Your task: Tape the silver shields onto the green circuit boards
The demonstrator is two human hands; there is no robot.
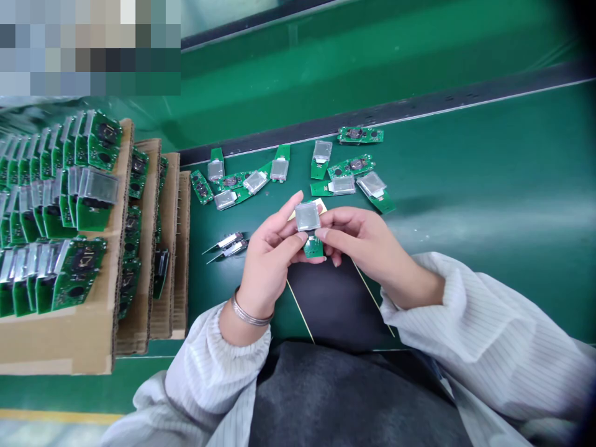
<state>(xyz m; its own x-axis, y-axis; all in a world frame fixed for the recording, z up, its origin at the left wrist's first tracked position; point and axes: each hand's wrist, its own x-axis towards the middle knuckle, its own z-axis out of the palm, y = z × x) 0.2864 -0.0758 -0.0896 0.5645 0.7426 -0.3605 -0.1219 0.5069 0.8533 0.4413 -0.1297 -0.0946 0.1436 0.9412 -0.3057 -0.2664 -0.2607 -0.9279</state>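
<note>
Here we are, right in the middle of it: our left hand and our right hand meet over the green worktable, and both are closed on one small circuit board. We have it pinched from either side, up off the surface, its square grey display facing us and the green end pointing down toward our lap. Both thumbs press in just below the display, the left against its lower left corner, the right against the lower right. Behind the display we catch a pale piece with a reddish spot, partly hidden, so we can't tell whether it touches the board.

Below our hands lies a dark mat with pale yellow edges. Just beside our left hand, two slim metallic pieces with thin pointed ends lie side by side. Beyond our fingers, loose boards spread out in two loose groups, some showing displays, others showing round black parts. And over on our left, cardboard racks stand one behind another, with rows of upright boards slotted in close together.
</note>
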